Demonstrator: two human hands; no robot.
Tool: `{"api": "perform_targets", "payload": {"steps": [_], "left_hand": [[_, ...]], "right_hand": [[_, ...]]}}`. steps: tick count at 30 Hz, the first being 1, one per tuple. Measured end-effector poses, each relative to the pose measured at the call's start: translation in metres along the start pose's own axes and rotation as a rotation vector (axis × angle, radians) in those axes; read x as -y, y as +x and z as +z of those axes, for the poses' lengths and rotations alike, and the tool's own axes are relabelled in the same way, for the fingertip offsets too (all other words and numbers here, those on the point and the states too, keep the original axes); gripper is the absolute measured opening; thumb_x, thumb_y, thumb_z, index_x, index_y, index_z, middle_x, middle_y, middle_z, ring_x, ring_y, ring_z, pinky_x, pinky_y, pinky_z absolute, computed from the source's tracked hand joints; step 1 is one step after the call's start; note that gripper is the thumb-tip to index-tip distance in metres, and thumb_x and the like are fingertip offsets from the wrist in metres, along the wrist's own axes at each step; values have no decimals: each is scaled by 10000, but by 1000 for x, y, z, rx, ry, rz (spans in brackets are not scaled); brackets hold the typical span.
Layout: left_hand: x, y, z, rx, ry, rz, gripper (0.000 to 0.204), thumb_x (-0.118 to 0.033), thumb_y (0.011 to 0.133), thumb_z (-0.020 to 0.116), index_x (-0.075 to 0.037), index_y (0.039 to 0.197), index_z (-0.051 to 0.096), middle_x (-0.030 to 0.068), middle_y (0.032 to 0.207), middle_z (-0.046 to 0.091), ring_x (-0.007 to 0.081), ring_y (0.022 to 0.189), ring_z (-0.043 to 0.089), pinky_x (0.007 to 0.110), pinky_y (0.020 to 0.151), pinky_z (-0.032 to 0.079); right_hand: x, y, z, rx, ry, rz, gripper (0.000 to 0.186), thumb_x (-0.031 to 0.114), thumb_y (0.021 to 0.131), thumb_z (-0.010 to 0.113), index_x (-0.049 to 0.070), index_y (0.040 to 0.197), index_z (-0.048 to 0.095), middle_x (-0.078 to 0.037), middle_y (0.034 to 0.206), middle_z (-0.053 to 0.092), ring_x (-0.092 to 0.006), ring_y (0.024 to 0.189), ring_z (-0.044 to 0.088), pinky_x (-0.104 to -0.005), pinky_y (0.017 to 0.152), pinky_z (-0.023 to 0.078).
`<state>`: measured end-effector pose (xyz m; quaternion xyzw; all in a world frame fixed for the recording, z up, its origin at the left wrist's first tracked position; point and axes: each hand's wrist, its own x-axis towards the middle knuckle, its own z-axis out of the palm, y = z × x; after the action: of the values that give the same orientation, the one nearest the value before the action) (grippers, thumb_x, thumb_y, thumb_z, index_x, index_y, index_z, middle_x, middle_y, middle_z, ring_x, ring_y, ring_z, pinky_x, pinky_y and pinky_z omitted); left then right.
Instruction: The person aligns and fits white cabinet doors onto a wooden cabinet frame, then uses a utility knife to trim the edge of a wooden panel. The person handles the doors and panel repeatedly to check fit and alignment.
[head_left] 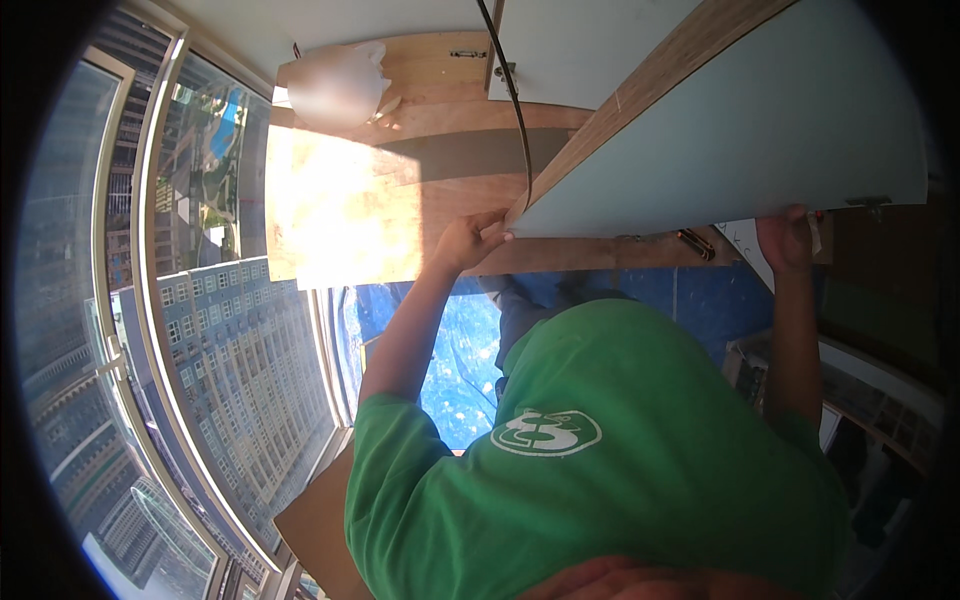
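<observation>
A large pale grey-white panel (pixel 720 130) with a wood-grain edge strip stands tilted over the wooden worktop. At its near left corner, my left hand (pixel 470 243) is closed, the thumb on the face and the fingers by the edge strip. Farther right, my right hand (pixel 786 240) grips the panel's near edge, its fingers partly hidden. A metal hinge (pixel 868 206) is fixed to the panel close to that hand. A black cable (pixel 520 120) hangs down to the panel's edge beside my left hand.
The plywood worktop (pixel 460 190) carries a crumpled white sheet (pixel 335 85) at the far left, a utility knife (pixel 694 244) and another pale panel (pixel 590 50) with hinges. Tall windows (pixel 230 330) line the left side. A blue tarp (pixel 430 370) covers the floor; cardboard (pixel 320 525) leans at lower left.
</observation>
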<state>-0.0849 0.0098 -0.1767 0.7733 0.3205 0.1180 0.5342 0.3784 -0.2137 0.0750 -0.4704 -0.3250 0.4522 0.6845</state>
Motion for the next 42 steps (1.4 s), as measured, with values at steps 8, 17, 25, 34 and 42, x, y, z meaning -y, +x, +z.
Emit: {"api": "perform_targets", "payload": {"steps": [8,17,25,34,42], "left_hand": [[6,-1,-2,0,44,-16,458,-349,944,796,-39,1274,729,191,1201,759,322,1153,727,385,982,564],[-13,1,-16,95,122,-119,476,-317,948,794,-33,1320,706,202,1277,731,328,1205,704,375,998,555],[-17,-11,26,-239,-474,103,470,-305,1039,691,-11,1403,646,176,1311,721,257,1239,668,382,1058,502],[-20,-3,78,-551,-580,92,371,-317,1103,578,-1,1282,655,100,1175,673,193,1115,620,342,984,489],[-20,-1,74,-495,-709,-7,350,-314,1092,610,-23,1279,659,39,1142,650,152,1085,592,318,986,465]], "right_hand": [[0,-1,4,-26,-19,-12,841,386,859,875,115,1551,480,-20,1572,519,-219,1480,448,-439,1269,319],[0,3,4,-34,-50,-20,862,399,863,870,107,1562,460,-23,1581,506,-223,1484,441,-439,1272,310],[-1,2,3,-36,-23,-5,857,412,870,860,102,1562,460,-29,1582,505,-224,1491,432,-439,1270,305],[-2,5,-1,-2,-15,1,815,396,902,833,102,1563,458,-26,1574,512,-222,1480,440,-435,1268,305],[-1,7,-3,-42,-57,30,878,454,862,853,118,1569,456,-23,1592,483,-229,1497,405,-460,1275,275]]}}
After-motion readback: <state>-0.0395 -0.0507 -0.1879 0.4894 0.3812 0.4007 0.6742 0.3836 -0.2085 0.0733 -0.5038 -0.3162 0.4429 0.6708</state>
